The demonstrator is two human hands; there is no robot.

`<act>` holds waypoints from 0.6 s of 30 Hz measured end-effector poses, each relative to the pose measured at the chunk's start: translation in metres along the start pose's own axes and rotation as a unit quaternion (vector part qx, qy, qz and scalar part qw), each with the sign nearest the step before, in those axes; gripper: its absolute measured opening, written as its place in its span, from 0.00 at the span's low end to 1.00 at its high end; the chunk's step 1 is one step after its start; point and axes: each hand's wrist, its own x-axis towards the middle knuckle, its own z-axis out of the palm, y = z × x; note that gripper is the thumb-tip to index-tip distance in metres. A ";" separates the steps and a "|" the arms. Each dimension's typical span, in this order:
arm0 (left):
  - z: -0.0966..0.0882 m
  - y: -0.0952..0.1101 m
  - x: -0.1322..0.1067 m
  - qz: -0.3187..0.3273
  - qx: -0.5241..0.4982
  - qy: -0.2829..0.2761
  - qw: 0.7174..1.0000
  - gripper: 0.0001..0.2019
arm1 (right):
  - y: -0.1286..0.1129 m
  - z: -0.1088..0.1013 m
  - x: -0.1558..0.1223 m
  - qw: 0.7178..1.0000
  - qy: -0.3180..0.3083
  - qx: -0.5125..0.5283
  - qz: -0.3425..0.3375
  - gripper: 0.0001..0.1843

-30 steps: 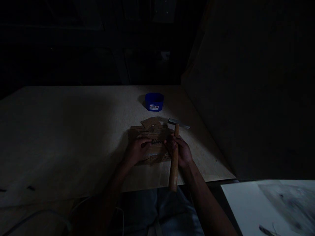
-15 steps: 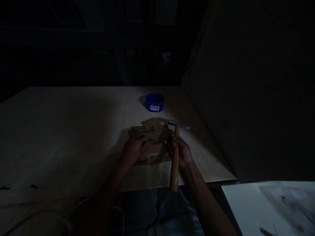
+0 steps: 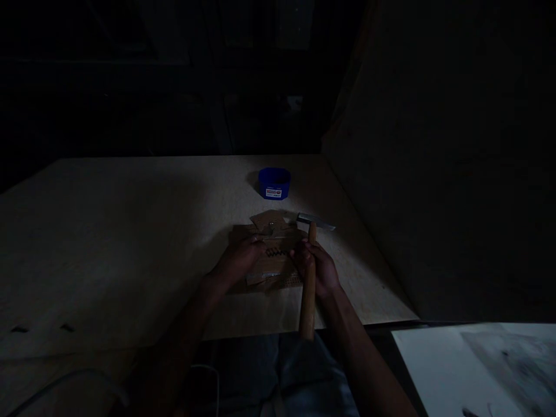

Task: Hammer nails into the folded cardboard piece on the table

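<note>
The scene is very dark. My right hand (image 3: 319,267) is closed round the wooden handle of a hammer (image 3: 308,295), near its metal head (image 3: 315,220). The handle runs back toward me past the table edge. My left hand (image 3: 240,262) rests with curled fingers on a stack of brown wooden pieces (image 3: 270,249), its fingertips at a dark strip of small nails (image 3: 274,252) lying on the wood. Whether the fingers pinch a nail is unclear.
A blue round tub (image 3: 274,183) with a label stands behind the wood on the pale table (image 3: 121,231). A large board leans at the right. A white sheet (image 3: 469,365) lies at the lower right. A cable runs near my lap.
My left hand has slid a little up and right along the wood toward the nail strip. The right hand and hammer stay put.
</note>
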 end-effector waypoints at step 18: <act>0.027 0.018 -0.024 -0.224 -0.504 0.191 0.812 0.26 | -0.001 0.002 -0.001 1.000 -0.008 0.002 -0.006 0.06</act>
